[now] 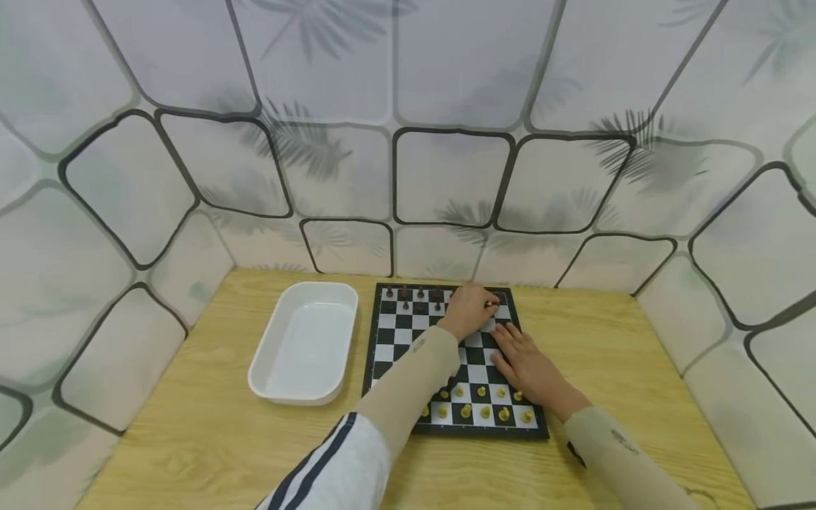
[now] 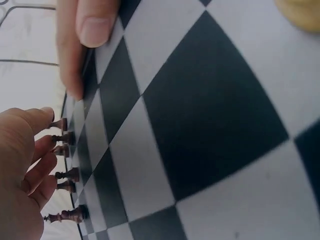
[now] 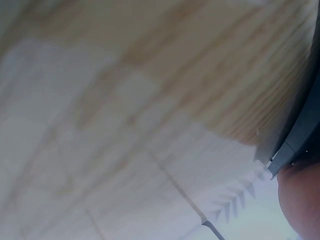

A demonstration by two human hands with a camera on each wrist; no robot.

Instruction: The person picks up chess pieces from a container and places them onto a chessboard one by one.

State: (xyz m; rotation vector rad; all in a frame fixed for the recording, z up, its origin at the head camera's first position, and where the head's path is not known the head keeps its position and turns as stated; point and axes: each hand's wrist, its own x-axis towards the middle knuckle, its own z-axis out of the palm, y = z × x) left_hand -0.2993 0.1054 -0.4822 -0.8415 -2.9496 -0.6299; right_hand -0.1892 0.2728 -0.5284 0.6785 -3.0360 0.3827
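Observation:
A magnetic-looking chessboard [image 1: 470,358] lies on the table. My left hand [image 1: 470,309] reaches over its far right part, with a small dark chess piece [image 1: 490,304] pinched at the fingertips, mostly hidden by them. In the left wrist view that hand [image 2: 22,170] is curled beside the far row of dark pieces, including a tall one [image 2: 70,215]. My right hand [image 1: 528,365] rests flat on the board's right side, fingers spread. Two of its fingers [image 2: 95,32] show at the top of the left wrist view. Yellow pieces [image 1: 482,391] stand in near rows.
Left of the board sits a white plastic tray [image 1: 306,347] with nothing visible inside. The wooden table [image 1: 210,418] meets patterned cloth walls [image 1: 452,177] at the back and sides. In the right wrist view, the board's dark edge [image 3: 300,120] stands above the wood.

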